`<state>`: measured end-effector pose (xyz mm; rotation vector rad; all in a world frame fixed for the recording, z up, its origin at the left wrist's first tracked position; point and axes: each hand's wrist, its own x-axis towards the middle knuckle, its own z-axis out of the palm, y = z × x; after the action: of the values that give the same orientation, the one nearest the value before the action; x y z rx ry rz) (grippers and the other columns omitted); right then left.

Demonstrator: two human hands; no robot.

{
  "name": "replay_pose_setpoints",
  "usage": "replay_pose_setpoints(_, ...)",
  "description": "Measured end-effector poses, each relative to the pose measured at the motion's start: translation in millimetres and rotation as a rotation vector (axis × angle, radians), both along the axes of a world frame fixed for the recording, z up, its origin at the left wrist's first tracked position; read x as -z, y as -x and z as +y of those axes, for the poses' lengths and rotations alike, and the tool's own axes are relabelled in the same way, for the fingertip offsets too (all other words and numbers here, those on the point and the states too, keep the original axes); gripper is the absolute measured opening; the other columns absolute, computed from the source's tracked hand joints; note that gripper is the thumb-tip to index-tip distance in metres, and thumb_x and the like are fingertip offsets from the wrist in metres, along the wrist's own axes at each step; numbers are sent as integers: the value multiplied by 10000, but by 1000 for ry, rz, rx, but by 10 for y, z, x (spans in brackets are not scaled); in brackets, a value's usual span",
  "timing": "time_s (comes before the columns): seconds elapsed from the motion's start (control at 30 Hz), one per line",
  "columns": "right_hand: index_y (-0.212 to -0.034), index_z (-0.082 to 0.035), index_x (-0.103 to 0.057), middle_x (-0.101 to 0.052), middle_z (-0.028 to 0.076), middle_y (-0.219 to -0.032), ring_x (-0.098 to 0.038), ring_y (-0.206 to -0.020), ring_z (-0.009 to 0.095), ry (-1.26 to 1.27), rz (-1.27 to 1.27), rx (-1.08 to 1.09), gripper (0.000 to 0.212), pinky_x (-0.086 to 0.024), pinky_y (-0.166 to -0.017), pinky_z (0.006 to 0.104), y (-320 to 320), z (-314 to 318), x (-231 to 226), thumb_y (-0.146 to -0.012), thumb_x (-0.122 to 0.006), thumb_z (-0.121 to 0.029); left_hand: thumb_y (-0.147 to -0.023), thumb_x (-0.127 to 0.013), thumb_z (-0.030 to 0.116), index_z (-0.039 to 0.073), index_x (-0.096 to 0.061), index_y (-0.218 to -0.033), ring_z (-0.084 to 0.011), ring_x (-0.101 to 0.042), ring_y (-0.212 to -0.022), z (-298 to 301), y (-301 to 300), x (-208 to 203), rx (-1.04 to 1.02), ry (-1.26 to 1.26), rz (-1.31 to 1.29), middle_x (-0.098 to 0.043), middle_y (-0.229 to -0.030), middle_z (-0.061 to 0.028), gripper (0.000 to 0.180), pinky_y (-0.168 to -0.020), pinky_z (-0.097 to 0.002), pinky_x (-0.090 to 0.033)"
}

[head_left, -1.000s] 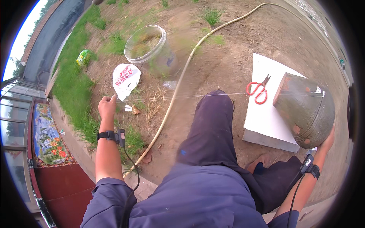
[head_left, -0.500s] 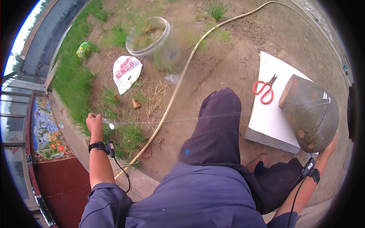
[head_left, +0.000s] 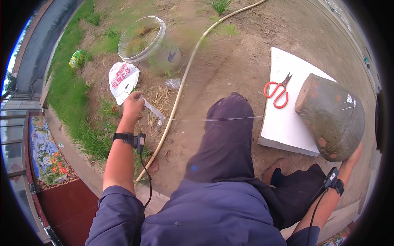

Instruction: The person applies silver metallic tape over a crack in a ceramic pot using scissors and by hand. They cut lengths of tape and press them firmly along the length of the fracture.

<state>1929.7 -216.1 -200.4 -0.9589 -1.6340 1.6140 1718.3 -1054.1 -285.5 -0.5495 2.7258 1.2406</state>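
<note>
Right hand at 4 o'clock, mostly hidden behind the mottled pot; hose cut off at 12 o'clock.

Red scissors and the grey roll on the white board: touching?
Apart. The head view shows bare white board between the red scissors and the grey roll.

The left hand is raised with its fingers pinched closed, arm stretched forward; the right hand reaches out low, mostly hidden.
</note>
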Motion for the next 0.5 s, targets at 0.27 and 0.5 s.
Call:
replay_pose_setpoints(0.27,-1319,31,-569,-629,107,-1240,-617,-1091,216,23,7,21,444,-485,-961,353,-154,128,41,-1038,-436,-286,-871,-544,-51,-45,-398,-1468,-182,-686,-806,1217,658,206,177,-317,-130,-655,-1108,-164,615,-609,-258,-547)
replay_pose_setpoints(0.5,-1328,43,-558,-632,109,-1241,-627,-1084,212,-47,-34,-53,432,-503,-945,353,-393,311,102,-1030,-442,-248,-917,-562,8,-12,-539,-1357,-170,-679,-867,1642,1131,342,251,-303,-88,-669,-1148,-134,441,-688,-259,-535)
